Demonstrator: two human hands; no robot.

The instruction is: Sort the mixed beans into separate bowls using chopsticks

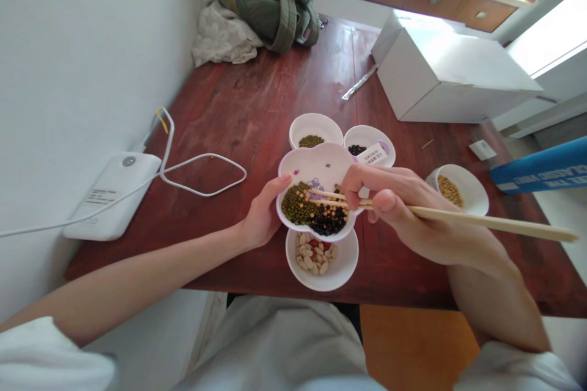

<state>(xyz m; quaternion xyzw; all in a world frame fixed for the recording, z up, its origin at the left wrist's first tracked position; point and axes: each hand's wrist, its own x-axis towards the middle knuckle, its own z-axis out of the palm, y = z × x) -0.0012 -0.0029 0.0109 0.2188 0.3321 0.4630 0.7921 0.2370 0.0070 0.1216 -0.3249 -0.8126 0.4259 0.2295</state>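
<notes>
My left hand (265, 215) grips the left rim of a white flower-shaped bowl (316, 162), its thumb on the edge. Inside lie green mung beans (296, 204), black beans (328, 220) and scattered yellow soybeans (338, 211). My right hand (389, 195) is closed around a pair of wooden chopsticks (458, 217), whose tips reach down among the beans. Right below, partly covered by the flower-shaped bowl, a round white bowl (342, 266) contains peanuts (316, 253). Whether a bean sits between the chopstick tips is too small to tell.
Behind stand a bowl (316, 125) of mung beans and a labelled bowl (367, 134) of black beans. A soybean bowl (474, 192) lies right, near a blue object (541, 165). Farther off are a white box (458, 73) and green bag (270, 0); a white power bank (114, 195) with cable lies left.
</notes>
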